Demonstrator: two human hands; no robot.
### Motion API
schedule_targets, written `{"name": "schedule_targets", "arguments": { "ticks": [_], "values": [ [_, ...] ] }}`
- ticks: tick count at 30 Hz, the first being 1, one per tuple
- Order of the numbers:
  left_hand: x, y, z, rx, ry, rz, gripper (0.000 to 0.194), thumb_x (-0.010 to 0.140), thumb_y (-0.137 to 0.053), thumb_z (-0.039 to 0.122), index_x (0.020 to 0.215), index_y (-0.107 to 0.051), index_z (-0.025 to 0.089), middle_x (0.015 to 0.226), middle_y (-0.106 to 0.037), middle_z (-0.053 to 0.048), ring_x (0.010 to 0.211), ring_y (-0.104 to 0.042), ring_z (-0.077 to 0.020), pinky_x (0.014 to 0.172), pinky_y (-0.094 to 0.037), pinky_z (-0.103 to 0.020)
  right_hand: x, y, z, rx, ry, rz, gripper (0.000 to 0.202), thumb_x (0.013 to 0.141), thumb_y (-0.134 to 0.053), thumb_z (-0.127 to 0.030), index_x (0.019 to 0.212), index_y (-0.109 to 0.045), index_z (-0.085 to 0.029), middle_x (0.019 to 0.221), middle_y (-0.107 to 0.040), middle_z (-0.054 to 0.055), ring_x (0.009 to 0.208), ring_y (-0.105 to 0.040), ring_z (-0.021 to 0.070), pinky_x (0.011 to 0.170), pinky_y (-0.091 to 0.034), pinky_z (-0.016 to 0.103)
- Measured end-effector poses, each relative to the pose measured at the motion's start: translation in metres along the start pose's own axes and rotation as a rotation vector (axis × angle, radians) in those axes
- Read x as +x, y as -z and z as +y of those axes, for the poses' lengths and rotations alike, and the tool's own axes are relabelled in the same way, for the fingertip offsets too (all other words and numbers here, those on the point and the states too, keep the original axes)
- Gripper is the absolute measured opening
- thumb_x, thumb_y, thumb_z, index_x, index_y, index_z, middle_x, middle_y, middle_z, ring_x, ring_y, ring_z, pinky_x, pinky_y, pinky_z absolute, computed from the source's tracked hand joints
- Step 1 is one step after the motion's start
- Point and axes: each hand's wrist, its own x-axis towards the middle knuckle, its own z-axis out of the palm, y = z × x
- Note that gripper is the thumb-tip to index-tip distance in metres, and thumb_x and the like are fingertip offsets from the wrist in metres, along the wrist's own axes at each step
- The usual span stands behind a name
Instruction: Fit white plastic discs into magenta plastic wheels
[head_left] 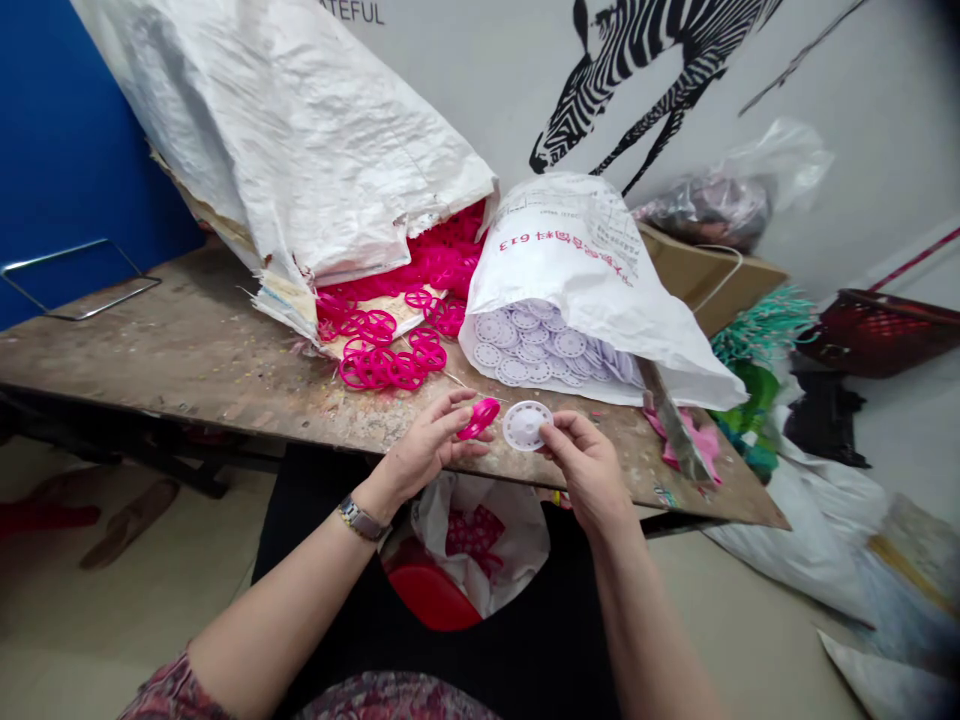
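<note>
In my left hand (429, 447) is a pink plastic ring (478, 418), tilted on edge between the fingers and thumb. My right hand (589, 460) pinches a white plastic disc (525, 426) with small holes around its rim, its flat face toward me. Ring and disc are close together but apart, just over the table's front edge. Beyond my left hand, several pink spoked rings (375, 365) spill from a large white sack (322, 150). Past my right hand, a second white sack (570, 240) lies with its mouth toward me, full of white discs (529, 340).
The worn wooden table (195, 370) carries a metal bar (679, 420) and pink scraps (701, 450) at right. Below its edge, a lined red container (435, 592) holds pink-and-white pieces (476, 535). A wire handle (82, 275) stands left; a cardboard box (697, 270) and red basket (885, 330) are right.
</note>
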Motion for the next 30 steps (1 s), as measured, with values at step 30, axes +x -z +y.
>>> {"name": "schedule_targets", "arguments": {
  "ticks": [30],
  "values": [
    [-0.02,-0.018,-0.019,0.223,0.092,-0.082,0.035,0.094,-0.051,0.044,0.117,-0.057,0.019,0.105,-0.064,-0.007,0.084,-0.067,-0.0175,0.073,-0.058,-0.031,-0.038,-0.013,0.016,-0.099,0.027,-0.054,0.02,0.08,-0.07,-0.037,0.087,-0.065,-0.02,0.08,-0.069,0.0,0.072,-0.062,0.0165,0.066,-0.048,0.026]
  ]
}}
